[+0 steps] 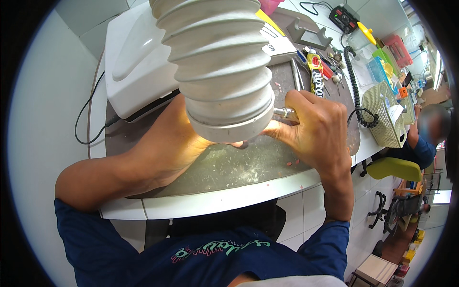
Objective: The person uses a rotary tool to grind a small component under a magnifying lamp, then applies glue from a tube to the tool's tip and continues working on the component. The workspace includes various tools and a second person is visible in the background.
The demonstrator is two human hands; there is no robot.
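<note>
1. My right hand [318,131] is closed around a metal handpiece [286,113], its tip pointing in beneath the mouth of the grey ribbed suction hose [217,62].
2. My left hand [177,141] reaches under the same hose; the hose hides its fingers, so I cannot tell how far open it is or what it holds.
3. Dust and small pink chips [292,163] lie on the work mat [229,167] below the hose; I judge the grinding well under way, not finished.
4. A coiled black cord [355,91] runs right of the hose.
</note>
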